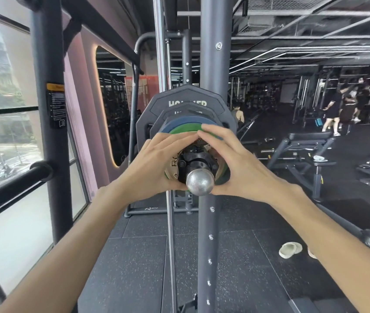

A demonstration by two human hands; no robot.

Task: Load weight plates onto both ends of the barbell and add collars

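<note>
Fingers point(175, 141) of left hand point(154, 166) and right hand point(242, 168) cupped round green plate point(184, 129), tips meeting on top | collar point(198, 161) on sleeve between palms | barbell point(200, 182) axis runs straight away | hands equally near; push goes inward.

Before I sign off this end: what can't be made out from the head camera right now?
Head view only:
The collar: lock lever state; the left hand, right hand and sleeve end crowd it.
The bronze plate lettering: only "RO" shows; the left hand covers the rest.
Grip: whether the hands clamp the green plate or only press it.
The barbell's far end: hidden behind the Hammer plates.
</note>
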